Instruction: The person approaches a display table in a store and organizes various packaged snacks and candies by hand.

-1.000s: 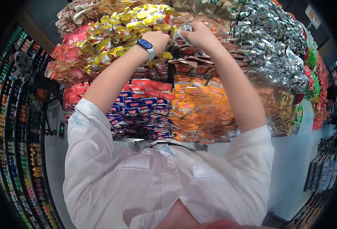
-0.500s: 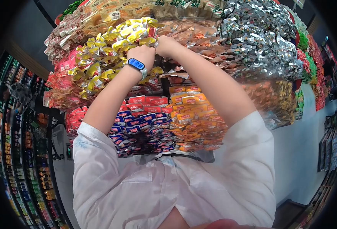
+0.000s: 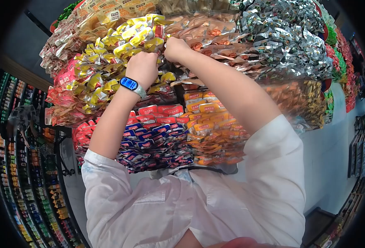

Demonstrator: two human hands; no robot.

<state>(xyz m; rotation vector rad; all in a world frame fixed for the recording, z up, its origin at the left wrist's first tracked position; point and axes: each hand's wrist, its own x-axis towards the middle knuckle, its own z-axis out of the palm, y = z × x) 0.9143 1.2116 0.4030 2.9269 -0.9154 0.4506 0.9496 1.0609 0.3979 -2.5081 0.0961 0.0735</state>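
Left hand (image 3: 142,67) slightly lower now

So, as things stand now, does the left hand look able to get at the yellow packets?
Probably yes: the left hand is right by the yellow packets, and the right hand is further right, leaving most of them uncovered.

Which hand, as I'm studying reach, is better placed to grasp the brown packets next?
Probably the right hand: it is beside the brown packets, while the left hand is farther off, by the yellow packets.
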